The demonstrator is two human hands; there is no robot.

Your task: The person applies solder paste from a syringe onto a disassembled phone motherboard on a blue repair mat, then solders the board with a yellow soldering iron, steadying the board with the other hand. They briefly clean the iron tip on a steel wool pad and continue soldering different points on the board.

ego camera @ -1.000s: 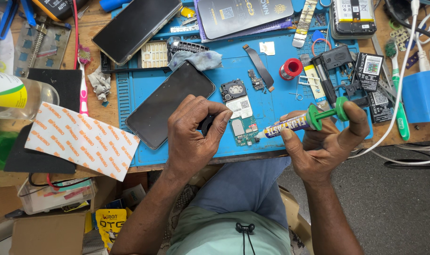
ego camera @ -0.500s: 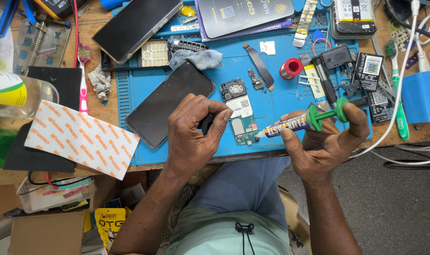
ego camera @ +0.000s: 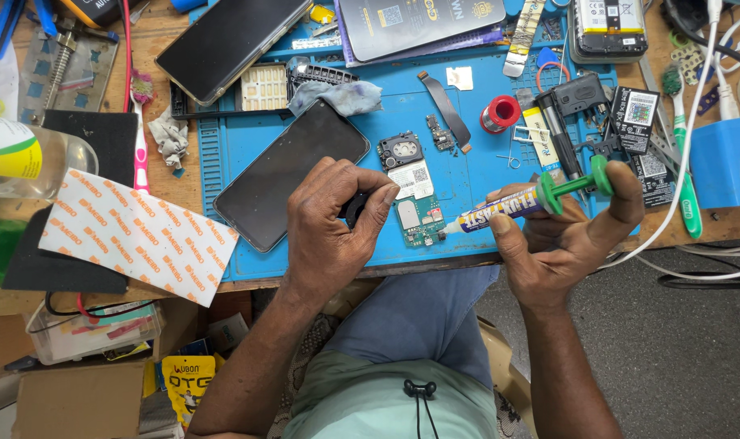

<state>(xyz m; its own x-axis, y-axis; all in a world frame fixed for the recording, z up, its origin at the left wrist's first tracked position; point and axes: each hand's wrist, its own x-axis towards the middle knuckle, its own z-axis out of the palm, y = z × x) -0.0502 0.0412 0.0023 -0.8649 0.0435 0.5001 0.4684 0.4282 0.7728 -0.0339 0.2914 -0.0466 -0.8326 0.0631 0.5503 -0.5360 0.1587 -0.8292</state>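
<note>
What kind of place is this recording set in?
Most likely a phone repair bench: a blue work mat holds a bare circuit board and a detached dark screen, with a syringe in the right hand.

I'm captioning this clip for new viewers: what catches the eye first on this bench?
The right hand holds a syringe with a green plunger, its tip aimed at a small circuit board on the blue mat. The left hand pinches a small dark part beside the board. A dark phone screen lies left of them.
</note>
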